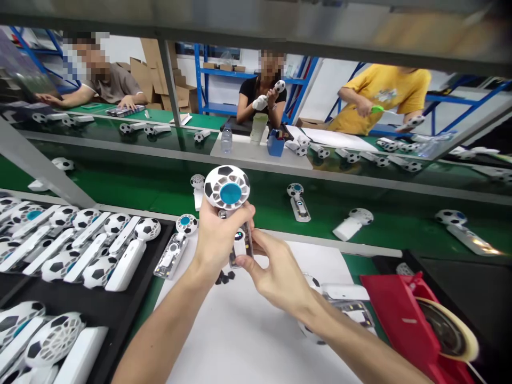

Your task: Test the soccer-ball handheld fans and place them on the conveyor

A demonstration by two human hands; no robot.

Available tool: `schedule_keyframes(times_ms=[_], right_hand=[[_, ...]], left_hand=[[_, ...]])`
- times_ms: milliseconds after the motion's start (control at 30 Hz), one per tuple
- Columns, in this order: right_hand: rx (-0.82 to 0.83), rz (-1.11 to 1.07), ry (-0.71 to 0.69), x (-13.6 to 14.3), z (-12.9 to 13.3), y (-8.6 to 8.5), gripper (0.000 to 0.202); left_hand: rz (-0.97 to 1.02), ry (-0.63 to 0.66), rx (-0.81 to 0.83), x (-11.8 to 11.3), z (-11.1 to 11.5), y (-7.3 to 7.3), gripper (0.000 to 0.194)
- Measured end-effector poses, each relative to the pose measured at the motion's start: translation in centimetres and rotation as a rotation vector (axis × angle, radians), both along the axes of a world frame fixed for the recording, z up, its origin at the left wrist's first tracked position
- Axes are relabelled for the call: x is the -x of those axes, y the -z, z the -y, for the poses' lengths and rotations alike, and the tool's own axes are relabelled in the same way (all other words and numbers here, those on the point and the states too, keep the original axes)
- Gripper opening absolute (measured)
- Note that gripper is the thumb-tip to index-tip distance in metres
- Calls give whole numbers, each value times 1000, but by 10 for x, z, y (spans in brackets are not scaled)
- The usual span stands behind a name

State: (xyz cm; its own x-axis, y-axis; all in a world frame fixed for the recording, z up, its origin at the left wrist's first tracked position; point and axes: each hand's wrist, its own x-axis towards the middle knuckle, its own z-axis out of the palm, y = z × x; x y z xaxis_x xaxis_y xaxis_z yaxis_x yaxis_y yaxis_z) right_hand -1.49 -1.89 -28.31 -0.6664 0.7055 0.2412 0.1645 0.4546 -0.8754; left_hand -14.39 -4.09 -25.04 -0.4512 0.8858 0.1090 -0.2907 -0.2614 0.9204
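Both my hands hold one handheld fan [227,186] with a round soccer-ball head, a blue centre and a clear-fronted handle. My left hand [218,229] is wrapped round it just below the head. Lower down, my right hand [276,264] grips the handle, its thumb on the front and its other fingers behind. A small display on the handle is lit. Under my hands, a few small black pieces [225,277] lie on the white sheet [248,330]. Another fan [172,250] lies left of my left hand. More fans [346,292] lie partly hidden behind my right forearm.
A black tray [132,298] of several fans stands at left. On the right is a red tape dispenser [408,314]. Beyond, spaced fans lie on a green conveyor belt [256,213]. Metal posts and an overhead shelf frame the bench. Three people sit or stand across it.
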Motion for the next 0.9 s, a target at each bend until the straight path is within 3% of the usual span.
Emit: schedule_keyframes(times_ms=[167,333,433,567,700,800,900], right_hand=[[348,-73,-157,-10,-8,6,20],[395,-121,-63,-20,-18,21,28],[384,-113,-81,-24,-36,30,30],[309,13,-45,-31,-74,45,27],[161,246,192,-57,-134,59,28],[83,400,549,-103,-186,60,29],[92,483,916,-158,-224,57,33]], left_hand=[[42,58,25,-5,-7,9,29],[-6,110,61,-18,-18,21,25],[-39,107,75,-21,-41,32,30],[-128,120,150,-23,-95,57,28],[-331,86,254,-23,-149,85,25],[-532,52,365,-18,-173,103,31],[-767,11,454,-7,-180,116,36]])
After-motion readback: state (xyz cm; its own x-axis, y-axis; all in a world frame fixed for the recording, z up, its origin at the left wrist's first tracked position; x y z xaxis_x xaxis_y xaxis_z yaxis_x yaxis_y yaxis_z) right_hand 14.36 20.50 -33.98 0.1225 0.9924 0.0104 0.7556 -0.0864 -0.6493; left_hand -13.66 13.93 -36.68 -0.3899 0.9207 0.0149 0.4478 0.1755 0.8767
